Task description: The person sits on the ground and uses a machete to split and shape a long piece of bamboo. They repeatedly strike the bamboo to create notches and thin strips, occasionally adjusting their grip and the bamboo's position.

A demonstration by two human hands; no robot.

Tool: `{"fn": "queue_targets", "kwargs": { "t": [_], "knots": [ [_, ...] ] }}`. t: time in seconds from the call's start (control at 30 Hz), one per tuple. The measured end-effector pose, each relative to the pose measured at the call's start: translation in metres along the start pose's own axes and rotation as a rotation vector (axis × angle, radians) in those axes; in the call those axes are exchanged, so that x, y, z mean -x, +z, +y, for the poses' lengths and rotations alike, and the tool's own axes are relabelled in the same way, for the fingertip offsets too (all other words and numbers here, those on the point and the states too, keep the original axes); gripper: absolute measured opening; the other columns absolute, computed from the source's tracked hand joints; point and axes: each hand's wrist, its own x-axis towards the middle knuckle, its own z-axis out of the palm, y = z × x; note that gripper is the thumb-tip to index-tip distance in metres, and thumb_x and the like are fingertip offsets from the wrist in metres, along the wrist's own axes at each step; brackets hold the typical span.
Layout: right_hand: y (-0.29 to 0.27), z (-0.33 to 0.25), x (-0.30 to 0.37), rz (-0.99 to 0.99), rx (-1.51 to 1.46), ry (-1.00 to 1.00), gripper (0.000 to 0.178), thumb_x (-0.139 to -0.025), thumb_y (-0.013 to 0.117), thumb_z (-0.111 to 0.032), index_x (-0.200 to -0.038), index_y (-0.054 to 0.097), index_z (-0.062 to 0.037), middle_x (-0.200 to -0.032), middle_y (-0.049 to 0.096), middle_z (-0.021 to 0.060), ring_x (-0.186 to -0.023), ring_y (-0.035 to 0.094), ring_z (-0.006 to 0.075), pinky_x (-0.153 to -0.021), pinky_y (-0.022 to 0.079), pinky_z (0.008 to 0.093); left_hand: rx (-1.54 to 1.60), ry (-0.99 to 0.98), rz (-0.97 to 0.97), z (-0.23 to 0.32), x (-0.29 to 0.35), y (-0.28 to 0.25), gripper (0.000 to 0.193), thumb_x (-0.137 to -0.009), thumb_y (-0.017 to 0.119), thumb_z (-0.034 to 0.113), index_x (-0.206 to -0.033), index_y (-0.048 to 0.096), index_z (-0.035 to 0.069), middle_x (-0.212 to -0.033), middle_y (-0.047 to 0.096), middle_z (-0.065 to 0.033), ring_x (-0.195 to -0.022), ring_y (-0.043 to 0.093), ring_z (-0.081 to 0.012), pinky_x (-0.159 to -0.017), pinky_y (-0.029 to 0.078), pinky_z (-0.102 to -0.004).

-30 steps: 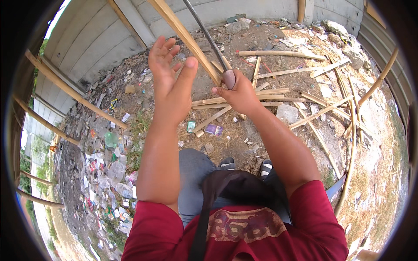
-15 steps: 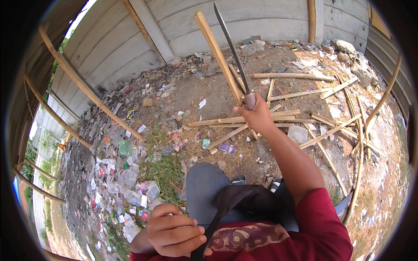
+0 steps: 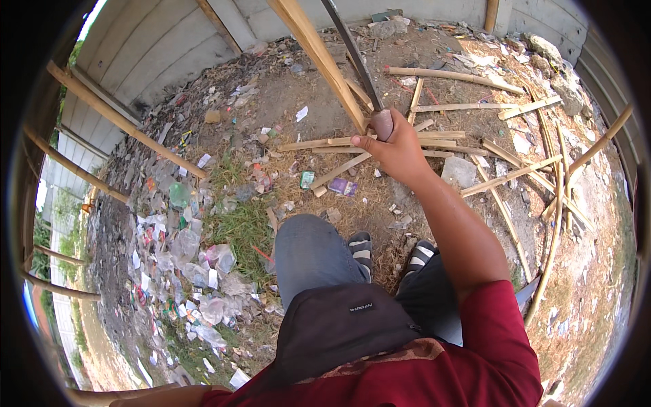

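Head view: the right hand (image 3: pixel 400 152) is clamped on the handle (image 3: pixel 382 127) of a machete (image 3: pixel 357 61), fingers wrapped round it and thumb extended to the left. The blade points away from the person, inclined to the left, and its tip is cut off by the upper edge. A stake (image 3: pixel 319 57) runs alongside, just left of the blade; its visible lower end lies beside the handle, and whether the hand also bears on it cannot be told. The left forearm (image 3: pixel 163 395) enters at the lower left; the left hand is out of frame, so its state cannot be told. Beyond and to the right of the right hand, bamboo strips (image 3: pixel 468 106) lie crossed on the ground, with a grey block (image 3: pixel 459 173) among them. Nearer the person lie a green packet (image 3: pixel 307 180) and a purple packet (image 3: pixel 342 186), side by side. A black bag (image 3: pixel 339 329) covers the lap, below the left knee (image 3: pixel 308 254) in the view. Litter (image 3: pixel 183 247) and grass (image 3: pixel 241 234) occupy the left side, near a slanting pole (image 3: pixel 129 121).
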Motion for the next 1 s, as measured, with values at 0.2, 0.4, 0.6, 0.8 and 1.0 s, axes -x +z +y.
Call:
{"fn": "queue_targets", "kwargs": {
  "t": [0.2, 0.4, 0.6, 0.8, 1.0],
  "knots": [
    [-0.022, -0.014, -0.007, -0.034, 0.040, 0.060, 0.049, -0.080, 0.085, -0.028, -0.107, 0.058, 0.0013, -0.093, 0.064, 0.0104, -0.086, 0.060, 0.0182, -0.077, 0.050, 0.0348, -0.026, -0.318, -0.185, 0.018, 0.119, 0.060, 0.044, -0.108, 0.036, 0.038, -0.079, 0.046, 0.007, -0.068, 0.044, -0.0079, -0.056, 0.046, -0.0194, -0.050, 0.040, -0.0355],
    [-0.036, -0.051, -0.011, 0.041, 0.132, 0.062, 0.053, -0.081, 0.083, -0.033, -0.111, 0.058, 0.0029, -0.099, 0.066, 0.0167, -0.091, 0.065, 0.0244, -0.080, 0.051, 0.0390, 0.192, -0.631, -0.147, 0.088, 0.162, 0.187, 0.051, -0.109, 0.028, 0.042, -0.070, 0.032, 0.010, -0.066, 0.037, -0.0034, -0.052, 0.044, -0.0179, -0.050, 0.034, -0.0326],
    [-0.054, -0.099, -0.002, 0.112, 0.190, 0.131, 0.049, -0.082, 0.081, -0.035, -0.107, 0.059, 0.0011, -0.096, 0.066, 0.0122, -0.085, 0.062, 0.0203, -0.076, 0.051, 0.0380, 0.380, -0.641, 0.087, 0.083, 0.152, 0.235, 0.050, -0.109, 0.031, 0.040, -0.070, 0.033, 0.009, -0.064, 0.035, -0.0028, -0.051, 0.044, -0.0189, -0.050, 0.035, -0.0325],
    [-0.068, -0.164, 0.047, 0.263, 0.348, 0.146, 0.051, -0.083, 0.080, -0.038, -0.106, 0.058, 0.0017, -0.092, 0.065, 0.0121, -0.082, 0.062, 0.0212, -0.074, 0.050, 0.0381, 0.624, -0.683, 0.081, 0.129, 0.155, 0.274, 0.043, -0.107, 0.040, 0.028, -0.072, 0.039, 0.005, -0.066, 0.047, -0.0075, -0.055, 0.054, -0.0229, -0.052, 0.044, -0.0363],
    [-0.096, -0.182, 0.087, 0.281, 0.449, -0.011, 0.046, -0.084, 0.080, -0.032, -0.104, 0.058, 0.0021, -0.088, 0.065, 0.0114, -0.081, 0.060, 0.0188, -0.073, 0.049, 0.0361, 1.258, -0.597, -0.092, 0.246, 0.149, 0.272, 0.031, -0.099, 0.057, 0.027, -0.078, 0.052, 0.005, -0.067, 0.055, -0.0080, -0.061, 0.060, -0.0242, -0.057, 0.047, -0.0351]
  ]
}}
